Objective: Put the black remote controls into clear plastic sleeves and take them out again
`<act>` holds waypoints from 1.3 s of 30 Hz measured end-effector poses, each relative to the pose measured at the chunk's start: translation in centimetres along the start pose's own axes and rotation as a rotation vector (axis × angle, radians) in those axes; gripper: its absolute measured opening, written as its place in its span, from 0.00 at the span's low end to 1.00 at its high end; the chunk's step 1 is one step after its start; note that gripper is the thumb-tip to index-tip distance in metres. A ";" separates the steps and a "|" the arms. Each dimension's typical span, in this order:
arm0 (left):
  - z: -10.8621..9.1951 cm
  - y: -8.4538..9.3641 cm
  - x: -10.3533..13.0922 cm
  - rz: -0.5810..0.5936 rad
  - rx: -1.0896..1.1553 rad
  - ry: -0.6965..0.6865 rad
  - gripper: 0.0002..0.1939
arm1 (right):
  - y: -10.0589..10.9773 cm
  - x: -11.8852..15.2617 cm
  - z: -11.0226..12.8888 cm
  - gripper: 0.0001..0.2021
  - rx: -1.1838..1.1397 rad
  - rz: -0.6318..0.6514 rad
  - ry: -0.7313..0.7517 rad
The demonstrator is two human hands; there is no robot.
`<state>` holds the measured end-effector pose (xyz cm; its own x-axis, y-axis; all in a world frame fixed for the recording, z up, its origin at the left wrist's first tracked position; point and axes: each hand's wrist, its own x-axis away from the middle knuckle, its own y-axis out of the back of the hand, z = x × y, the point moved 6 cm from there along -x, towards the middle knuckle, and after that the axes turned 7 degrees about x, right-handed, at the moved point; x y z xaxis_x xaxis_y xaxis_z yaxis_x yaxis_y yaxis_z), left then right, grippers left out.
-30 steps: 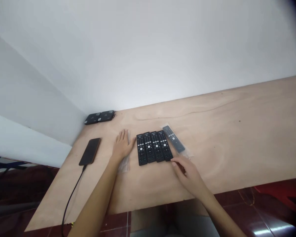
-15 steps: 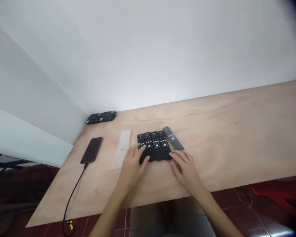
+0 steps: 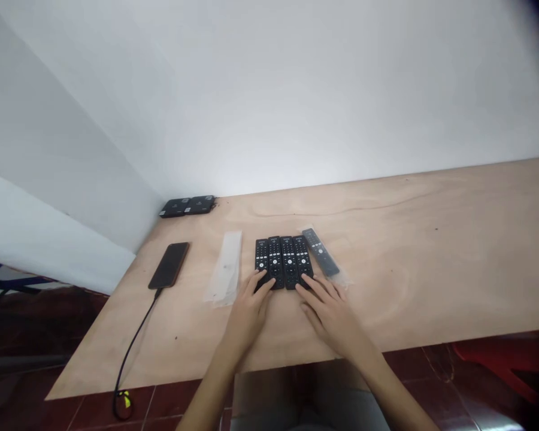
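Observation:
Several black remote controls (image 3: 275, 254) lie side by side in a row on the wooden table, long sides close together. My left hand (image 3: 250, 297) rests its outstretched fingers on the lower ends of the leftmost remotes. On the other side, my right hand (image 3: 326, 302) lies with fingers spread over the lower ends of the rightmost ones. Neither hand grips anything. Just right of the row, another remote in a clear plastic sleeve (image 3: 321, 251) lies at a slant. An empty-looking translucent plastic sleeve (image 3: 227, 269) lies to the left of my left hand.
A phone (image 3: 169, 265) with a black cable (image 3: 135, 344) lies on the left of the table (image 3: 413, 257); the cable hangs over the front edge. Two flat black boxes (image 3: 187, 206) sit in the back left corner by the wall. A red object (image 3: 498, 359) shows below at right.
My right hand has shifted left, onto the rightmost remotes. My left hand has slid toward their lower ends. The row looks more evenly lined up, and the view has shifted slightly.

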<state>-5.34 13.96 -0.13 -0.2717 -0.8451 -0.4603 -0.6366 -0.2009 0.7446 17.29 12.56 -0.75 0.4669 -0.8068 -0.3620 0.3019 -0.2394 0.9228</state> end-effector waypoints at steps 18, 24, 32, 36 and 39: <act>-1.0 0.5 -0.2 -0.023 -0.002 0.074 0.18 | 0.3 0.1 -1.2 0.26 0.014 -0.047 -0.154; -1.1 0.7 -0.1 -0.024 0.014 0.074 0.18 | 1.2 0.3 -3.4 0.21 0.016 -0.160 -0.314; -1.0 1.7 -0.1 -0.122 0.057 0.088 0.15 | 3.6 5.8 -8.9 0.20 -0.213 -0.183 -0.413; -1.1 2.3 0.0 -0.172 0.090 0.106 0.20 | 5.5 9.1 -12.4 0.15 -0.465 -0.009 -0.379; -1.3 2.7 0.3 -0.229 0.105 0.093 0.21 | 6.7 10.2 -13.5 0.13 -0.588 0.087 -0.321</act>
<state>-6.24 12.56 2.39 -0.0476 -0.8266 -0.5608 -0.7465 -0.3436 0.5698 35.31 10.00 -0.04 0.2669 -0.9521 -0.1489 0.7188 0.0938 0.6889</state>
